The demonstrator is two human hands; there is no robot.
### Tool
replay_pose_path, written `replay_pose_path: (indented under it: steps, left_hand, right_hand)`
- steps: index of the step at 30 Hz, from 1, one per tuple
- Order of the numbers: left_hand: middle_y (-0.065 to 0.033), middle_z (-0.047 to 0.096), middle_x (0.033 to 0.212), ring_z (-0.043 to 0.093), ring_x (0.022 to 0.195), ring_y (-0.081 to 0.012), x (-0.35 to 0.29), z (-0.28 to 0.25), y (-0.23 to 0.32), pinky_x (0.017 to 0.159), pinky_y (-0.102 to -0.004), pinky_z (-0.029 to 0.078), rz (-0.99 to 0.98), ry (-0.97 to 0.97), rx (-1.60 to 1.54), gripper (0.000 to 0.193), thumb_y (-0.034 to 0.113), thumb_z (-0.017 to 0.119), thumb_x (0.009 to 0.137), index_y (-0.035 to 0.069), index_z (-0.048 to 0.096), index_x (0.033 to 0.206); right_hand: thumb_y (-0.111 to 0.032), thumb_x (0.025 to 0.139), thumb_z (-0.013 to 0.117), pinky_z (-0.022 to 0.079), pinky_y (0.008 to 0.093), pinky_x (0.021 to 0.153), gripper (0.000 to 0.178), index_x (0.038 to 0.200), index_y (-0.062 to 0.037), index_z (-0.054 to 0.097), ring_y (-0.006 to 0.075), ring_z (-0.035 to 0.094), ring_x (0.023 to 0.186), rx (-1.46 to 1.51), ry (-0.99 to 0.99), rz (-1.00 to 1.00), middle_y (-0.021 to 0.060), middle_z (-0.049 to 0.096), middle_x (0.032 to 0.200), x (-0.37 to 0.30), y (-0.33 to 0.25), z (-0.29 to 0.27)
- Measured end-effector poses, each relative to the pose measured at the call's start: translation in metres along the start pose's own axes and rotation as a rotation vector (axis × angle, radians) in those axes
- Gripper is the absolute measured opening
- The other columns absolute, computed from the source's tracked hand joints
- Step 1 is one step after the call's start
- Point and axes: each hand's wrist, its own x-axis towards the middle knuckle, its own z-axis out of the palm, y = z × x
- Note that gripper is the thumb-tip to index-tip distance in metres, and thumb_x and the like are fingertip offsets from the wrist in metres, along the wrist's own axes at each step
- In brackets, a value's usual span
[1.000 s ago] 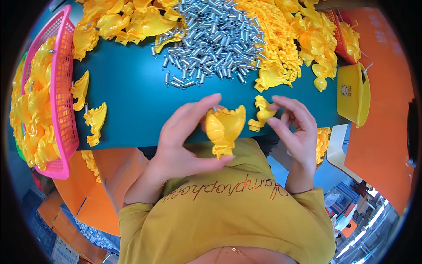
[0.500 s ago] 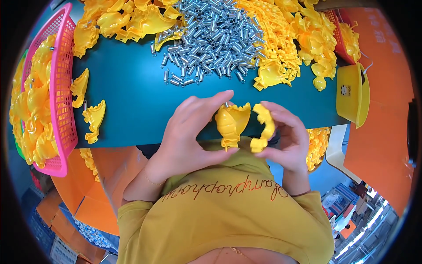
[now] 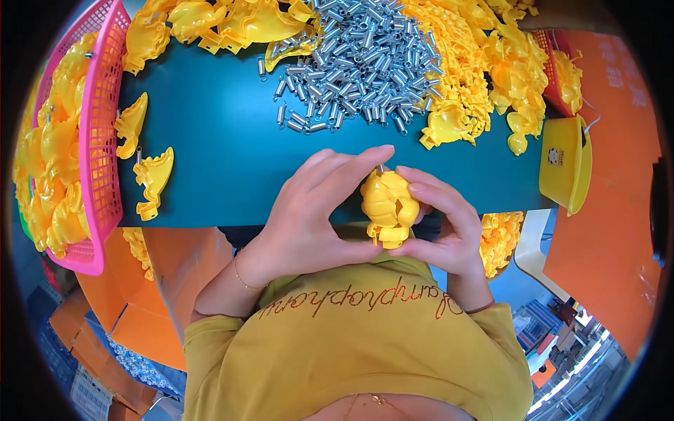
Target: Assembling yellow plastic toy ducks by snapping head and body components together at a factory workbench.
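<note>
Near the table's front edge, my left hand [image 3: 309, 210] grips a curved yellow plastic shell piece [image 3: 377, 198] between thumb and fingertips. The end of a metal spring [image 3: 380, 169] pokes out at its top. From the other side, my right hand [image 3: 449, 221] holds a smaller curved yellow plastic piece [image 3: 406, 210] against that shell. The two pieces touch and overlap, leaving a dark gap between them. How they join inside is hidden.
A pile of metal springs [image 3: 365, 63] lies at the back, between heaps of yellow plastic pieces [image 3: 460, 77]. To the left stands a pink basket [image 3: 105, 140] of yellow parts, with two loose shell pieces [image 3: 154, 179] beside it. A yellow tub [image 3: 562, 165] is at right.
My right hand has moved left, bringing the smaller yellow piece against the shell; before, they were apart. The whole view has shifted slightly.
</note>
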Motion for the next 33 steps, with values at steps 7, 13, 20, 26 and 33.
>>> replay_pose_path:
  steps: [7, 13, 20, 26, 33]
  left_hand:
    - [-0.0061, 0.064, 0.103, 0.058, 0.086, -0.0251, -0.001, 0.003, -0.003, 0.082, -0.0370, 0.049, 0.023, 0.027, -0.005, 0.090, 0.018, 0.088, 0.059, 0.010, 0.057, 0.143]
    - [-0.0032, 0.064, 0.102, 0.056, 0.081, -0.0212, -0.002, 0.006, -0.005, 0.081, -0.0348, 0.047, 0.032, 0.057, -0.003, 0.089, 0.016, 0.088, 0.056, 0.010, 0.060, 0.140]
    - [-0.0031, 0.064, 0.100, 0.057, 0.080, -0.0208, -0.004, 0.006, -0.007, 0.080, -0.0346, 0.047, 0.031, 0.091, 0.005, 0.087, 0.017, 0.090, 0.055, 0.009, 0.062, 0.138]
    - [-0.0083, 0.066, 0.103, 0.062, 0.091, -0.0277, -0.004, 0.002, -0.003, 0.085, -0.0385, 0.051, 0.015, 0.061, 0.011, 0.083, 0.018, 0.089, 0.061, 0.009, 0.060, 0.138]
    - [-0.0083, 0.065, 0.104, 0.061, 0.092, -0.0280, -0.005, 0.004, -0.003, 0.085, -0.0385, 0.051, 0.006, 0.098, -0.002, 0.084, 0.018, 0.090, 0.061, 0.010, 0.060, 0.139]
  right_hand:
    - [-0.020, 0.064, 0.098, 0.055, 0.0312, 0.089, 0.080, 0.134, -0.0046, 0.062, 0.0281, 0.064, 0.123, -0.050, 0.003, 0.041, 0.0272, 0.060, 0.140, 0.000, -0.010, -0.001]
    - [-0.021, 0.072, 0.092, 0.056, 0.0330, 0.079, 0.069, 0.133, -0.0068, 0.065, 0.0267, 0.069, 0.101, -0.136, -0.009, -0.028, 0.0159, 0.063, 0.142, 0.008, -0.007, 0.001]
    - [-0.026, 0.074, 0.090, 0.051, 0.0395, 0.095, 0.075, 0.139, -0.0041, 0.061, 0.0323, 0.064, 0.117, -0.156, -0.097, 0.043, 0.0201, 0.061, 0.143, 0.009, -0.011, -0.004]
    - [-0.029, 0.078, 0.087, 0.049, 0.0414, 0.104, 0.074, 0.140, -0.0016, 0.059, 0.0369, 0.060, 0.130, -0.183, -0.119, 0.081, 0.0241, 0.059, 0.144, 0.007, -0.012, -0.004]
    - [-0.021, 0.080, 0.087, 0.056, 0.0332, 0.081, 0.067, 0.139, -0.0037, 0.060, 0.0280, 0.066, 0.108, -0.149, -0.008, 0.013, 0.0213, 0.057, 0.146, 0.002, -0.007, 0.004]
